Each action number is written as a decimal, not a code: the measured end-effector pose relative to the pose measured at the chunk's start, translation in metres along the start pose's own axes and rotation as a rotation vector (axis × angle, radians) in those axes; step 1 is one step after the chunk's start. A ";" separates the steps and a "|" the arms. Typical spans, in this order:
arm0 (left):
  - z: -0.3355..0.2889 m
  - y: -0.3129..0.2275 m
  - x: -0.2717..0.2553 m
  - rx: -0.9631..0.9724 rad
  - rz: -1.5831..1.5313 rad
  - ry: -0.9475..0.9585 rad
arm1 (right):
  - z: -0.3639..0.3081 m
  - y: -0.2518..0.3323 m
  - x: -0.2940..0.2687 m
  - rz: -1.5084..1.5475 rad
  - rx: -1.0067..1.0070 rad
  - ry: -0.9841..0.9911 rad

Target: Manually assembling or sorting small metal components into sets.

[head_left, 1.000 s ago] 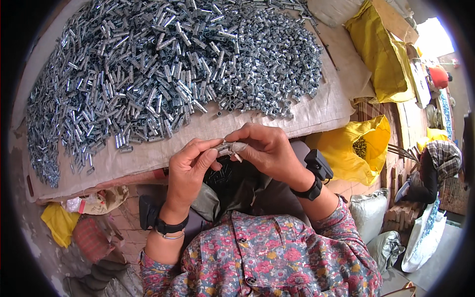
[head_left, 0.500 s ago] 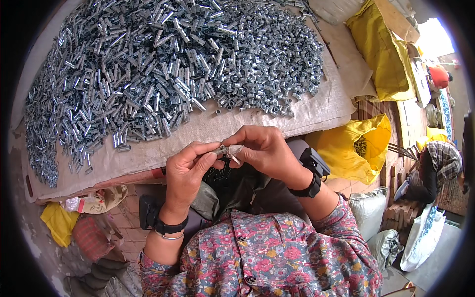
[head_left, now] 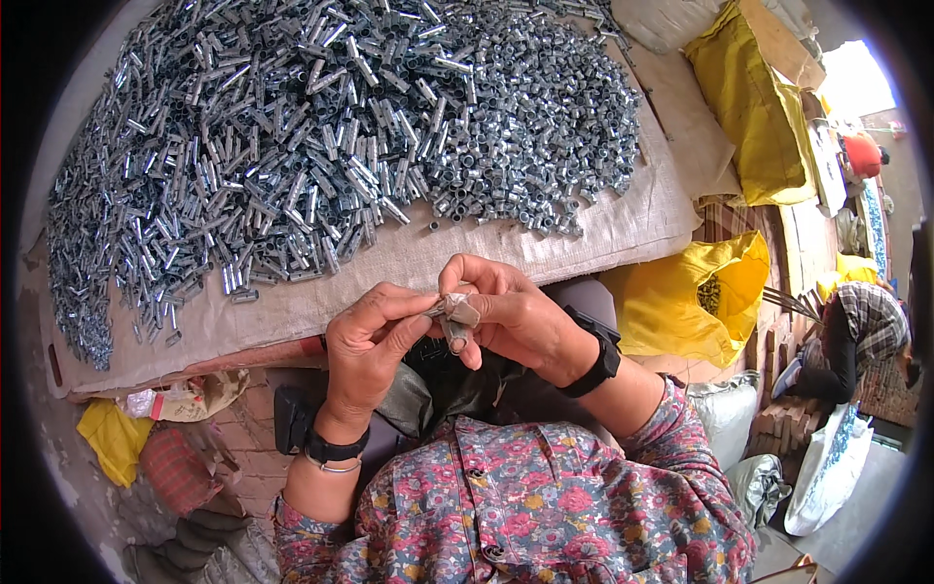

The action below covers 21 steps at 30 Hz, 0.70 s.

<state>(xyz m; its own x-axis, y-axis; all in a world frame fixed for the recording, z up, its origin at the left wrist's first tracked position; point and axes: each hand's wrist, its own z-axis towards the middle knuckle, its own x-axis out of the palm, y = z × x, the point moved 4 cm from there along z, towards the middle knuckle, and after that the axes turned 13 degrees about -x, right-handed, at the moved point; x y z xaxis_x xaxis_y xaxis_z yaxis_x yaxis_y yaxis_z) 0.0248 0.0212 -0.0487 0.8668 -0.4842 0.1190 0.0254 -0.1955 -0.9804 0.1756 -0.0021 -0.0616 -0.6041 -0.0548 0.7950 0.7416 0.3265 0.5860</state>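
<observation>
Clock read from the small metal piece (head_left: 437,309) at the fingertips, mid-view. Visible: 1 piece, mostly hidden, exact shape can't tell. Hands: 2. Left hand (head_left: 370,329) at 9 o'clock, thumb and index pinched on the piece. Right hand (head_left: 520,323) at 3 o'clock, fingers curled in to the same spot; what they grip, can't tell. Pale grey wrapping (head_left: 461,310), 1, at the right fingertips.

Wrist straps: 2, black, one per arm; left strap (head_left: 336,448) at 7, right strap (head_left: 597,366) at 4. Bracelet (head_left: 340,470), 1, just below the left strap.

Heaps: 2 kinds, merging, on the pale cloth (head_left: 637,229). Long metal tubes (head_left: 282,156) at 10 to 11, too many to count; short metal rings (head_left: 535,127) at 1, same. Stray ring (head_left: 434,225), 1, at 12, just off the heap edge.

Yellow sacks: open sack (head_left: 662,307) at 3, 1; tall yellow sack (head_left: 744,107) at 2, 1. Yellow bag (head_left: 110,440), 1, at 8. White sack (head_left: 822,487) at 4, 1, bluish bits along it. Crouched co-worker (head_left: 868,316), 1, checked top, far at 3.
</observation>
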 end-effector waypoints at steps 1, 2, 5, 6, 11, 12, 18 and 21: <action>0.000 -0.001 0.000 0.004 0.000 -0.001 | 0.001 -0.001 0.000 0.013 0.023 0.007; 0.000 -0.002 0.001 -0.024 -0.043 -0.001 | 0.001 0.000 0.002 0.009 0.022 0.010; -0.001 -0.003 -0.003 -0.098 -0.046 -0.022 | 0.003 0.009 0.004 -0.112 -0.014 0.002; -0.001 -0.001 -0.005 -0.150 -0.008 -0.043 | 0.006 0.018 -0.001 -0.397 -0.079 0.005; -0.005 -0.015 -0.004 -0.223 0.412 0.013 | 0.034 0.041 -0.008 -1.770 -0.686 0.140; -0.005 -0.020 -0.001 -0.121 0.547 0.069 | 0.040 0.037 -0.010 -1.876 -0.613 0.120; 0.034 -0.037 0.000 0.179 0.925 -0.201 | 0.047 0.031 -0.006 -2.098 -0.525 0.179; 0.058 -0.025 -0.002 0.157 1.159 -0.262 | 0.041 0.034 -0.006 -1.980 -0.587 0.122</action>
<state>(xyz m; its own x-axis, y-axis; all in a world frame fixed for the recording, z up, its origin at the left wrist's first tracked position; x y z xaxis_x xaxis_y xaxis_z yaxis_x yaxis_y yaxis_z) 0.0510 0.0765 -0.0330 0.4891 -0.1113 -0.8651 -0.7926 0.3574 -0.4940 0.1924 0.0478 -0.0525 -0.5275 0.0667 -0.8469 -0.7462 -0.5129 0.4244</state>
